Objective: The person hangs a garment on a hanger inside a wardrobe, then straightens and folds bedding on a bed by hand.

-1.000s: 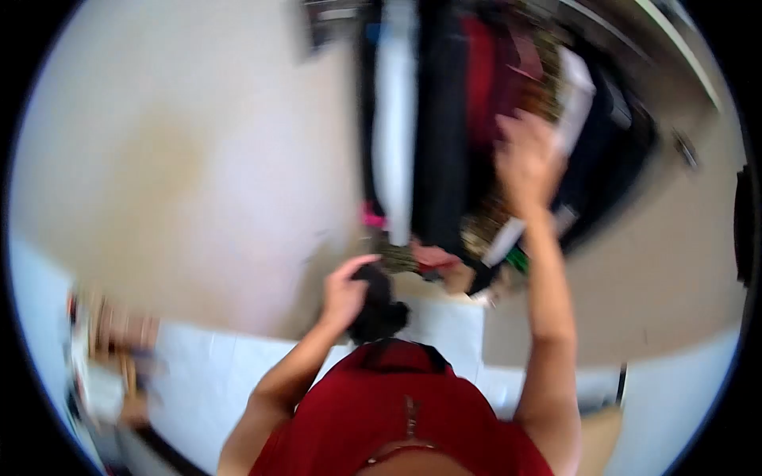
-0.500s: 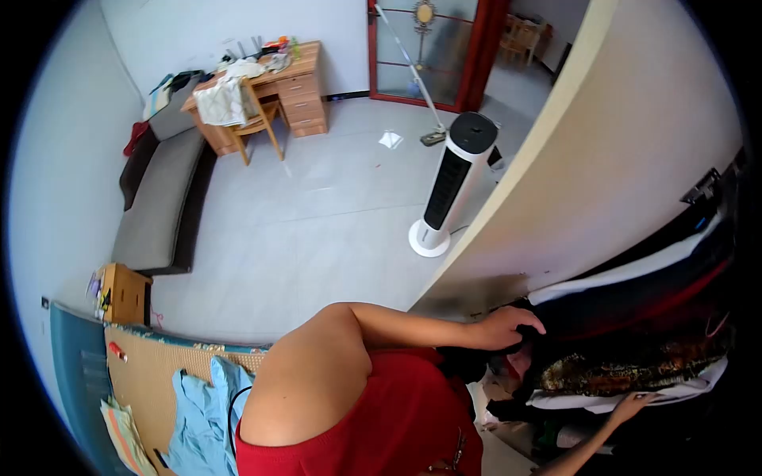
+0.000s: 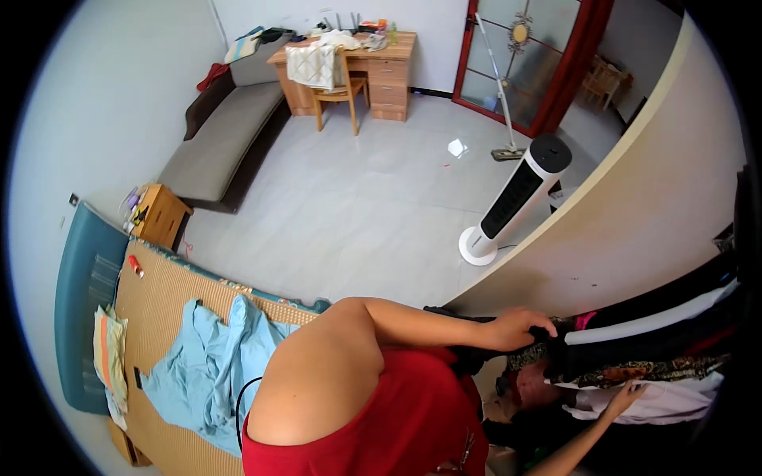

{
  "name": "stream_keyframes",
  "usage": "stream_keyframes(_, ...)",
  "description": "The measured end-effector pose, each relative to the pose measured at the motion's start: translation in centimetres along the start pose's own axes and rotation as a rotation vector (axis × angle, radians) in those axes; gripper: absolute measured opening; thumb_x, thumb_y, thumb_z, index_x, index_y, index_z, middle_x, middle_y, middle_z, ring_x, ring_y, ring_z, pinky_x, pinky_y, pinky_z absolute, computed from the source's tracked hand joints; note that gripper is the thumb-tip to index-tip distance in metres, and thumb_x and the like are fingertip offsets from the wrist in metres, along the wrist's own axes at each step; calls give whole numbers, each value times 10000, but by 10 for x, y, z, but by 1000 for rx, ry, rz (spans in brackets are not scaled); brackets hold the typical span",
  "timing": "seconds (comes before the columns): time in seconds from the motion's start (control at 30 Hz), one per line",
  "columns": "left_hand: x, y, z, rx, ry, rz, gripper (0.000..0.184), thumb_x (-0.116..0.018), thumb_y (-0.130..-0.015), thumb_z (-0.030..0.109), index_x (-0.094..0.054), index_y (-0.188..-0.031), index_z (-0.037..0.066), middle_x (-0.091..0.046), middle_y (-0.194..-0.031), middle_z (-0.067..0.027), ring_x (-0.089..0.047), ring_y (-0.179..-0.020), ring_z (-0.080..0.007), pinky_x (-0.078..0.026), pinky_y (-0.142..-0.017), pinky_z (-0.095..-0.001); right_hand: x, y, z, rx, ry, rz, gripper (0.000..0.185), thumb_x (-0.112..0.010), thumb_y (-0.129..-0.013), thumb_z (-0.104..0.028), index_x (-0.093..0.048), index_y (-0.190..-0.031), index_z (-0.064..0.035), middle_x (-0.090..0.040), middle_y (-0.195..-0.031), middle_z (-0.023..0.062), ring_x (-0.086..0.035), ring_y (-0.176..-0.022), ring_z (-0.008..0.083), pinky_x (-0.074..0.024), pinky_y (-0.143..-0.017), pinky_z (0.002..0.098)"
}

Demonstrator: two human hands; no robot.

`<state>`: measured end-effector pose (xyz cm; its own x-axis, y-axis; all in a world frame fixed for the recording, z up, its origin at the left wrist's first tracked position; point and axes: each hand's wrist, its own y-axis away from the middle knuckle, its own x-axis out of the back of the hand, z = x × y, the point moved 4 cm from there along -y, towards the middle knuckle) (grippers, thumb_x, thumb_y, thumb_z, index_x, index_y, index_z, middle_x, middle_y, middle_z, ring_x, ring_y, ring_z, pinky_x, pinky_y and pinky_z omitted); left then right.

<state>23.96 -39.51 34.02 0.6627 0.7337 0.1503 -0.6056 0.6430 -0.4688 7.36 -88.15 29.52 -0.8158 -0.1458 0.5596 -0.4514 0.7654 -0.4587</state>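
Note:
My left hand [image 3: 520,329] reaches out at the wardrobe's edge with its fingers curled round a black garment [image 3: 468,357], part of which hangs below the forearm. Lower and to the right, my right hand [image 3: 625,399] has its fingers closed at the upper edge of a pale pink garment [image 3: 675,401]. Between the two hands hangs a dark garment with a gold-brown pattern [image 3: 635,371]. Above it, a white garment edge [image 3: 651,323] shows among black clothes. The cloth hides some of the fingertips.
A pale wardrobe panel [image 3: 603,190] rises beside the clothes. Beyond it stand a white tower fan [image 3: 516,198] and a mop [image 3: 496,79]. On the left are a bed with a woven mat [image 3: 159,317], a light blue garment [image 3: 206,373], a grey couch [image 3: 222,143] and a desk [image 3: 389,71].
The view has swung left, so the room appears shifted right. The pale garment at my right hand shows more of its surface. My left hand still grips the black garment.

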Motion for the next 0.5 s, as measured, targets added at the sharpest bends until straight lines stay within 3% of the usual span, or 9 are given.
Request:
stream_keyframes(0.13, 8, 17, 9, -1, -26, 62, 457, -512, -662, -112, -638, -1061, 72, -646, -1038, -122, -598, -982, -314, -468, -827, -355, 4, 15, -18, -65, -113, -116, 662, -533, -952, -298, -223, -1460, -9, -333, -1449, 227, -422, -1266, 356, -327, -1055, 398)
stream_keyframes(0.23, 12, 21, 16, 25, -48, 88, 450, -511, -665, -106, -640, -1056, 76, -647, -1025, -125, -598, -977, -315, -468, -817, -357, 30, 4, -15, 222, 349, 93, 580, -540, -945, -293, -355, -1406, 6, -395, -1407, 231, -428, -1255, 370, -320, -1058, 405)
stream_keyframes(0.27, 13, 23, 16, 42, -61, 102, 448, -510, -666, -104, -641, -1054, 77, -647, -1021, -126, -598, -976, -316, -467, -814, -359, 48, 2, -37, 396, 503, 152, 496, -546, -936, -285, -468, -1335, 0, -458, -1348, 242, -419, -1258, 384, -306, -1070, 409)
stream_keyframes(0.3, 14, 24, 15, 40, -65, 116, 444, -510, -667, -100, -643, -1051, 78, -647, -1018, -124, -598, -972, -316, -467, -812, -359, 66, -3, -40, 522, 725, 261, 489, -550, -928, -313, -497, -1319, -23, -481, -1323, 246, -456, -1219, 386, -347, -1038, 421)
stream_keyframes(0.33, 12, 25, 13, 38, -68, 133, 440, -509, -668, -97, -644, -1048, 79, -648, -1015, -123, -599, -968, -315, -467, -809, -360, 84, -19, -30, 348, 877, 289, 493, -557, -916, -352, -523, -1307, -54, -481, -1329, 235, -498, -1167, 388, -409, -965, 439)
stream_keyframes(0.37, 12, 25, 11, 37, -71, 148, 436, -508, -669, -94, -646, -1045, 81, -648, -1012, -121, -600, -964, -315, -466, -806, -361, 104, -3, -64, 364, 1005, 496, 515, -579, -892, -389, -541, -1285, -58, -533, -1270, 230, -556, -1073, 370, -453, -882, 445)
stream_keyframes(0.43, 10, 26, 8, 41, -76, 169, 427, -508, -671, -88, -648, -1037, 79, -648, -1008, -121, -600, -962, -314, -467, -807, -363, 130, 26, -115, 677, 681, 932, 711, -308, -911, -650, -461, -1236, -36, -453, -1216, 286, -491, -1022, 447, -406, -819, 562)
stream_keyframes(0.47, 9, 27, 7, 42, -77, 175, 422, -508, -671, -84, -650, -1033, 79, -648, -1005, -120, -600, -961, -313, -467, -808, -364, 139, 47, -154, 604, 829, 1017, 712, -212, -932, -624, -519, -1180, -31, -454, -1211, 290, -484, -1003, 476, -404, -813, 544)
stream_keyframes(0.5, 8, 28, 7, 46, -73, 177, 417, -508, -672, -82, -650, -1030, 78, -648, -1005, -120, -600, -963, -315, -468, -808, -368, 152, 50, -153, 597, 900, 1083, 709, -193, -938, -609, -534, -1157, -27, -441, -1223, 296, -469, -1038, 483, -403, -807, 543)
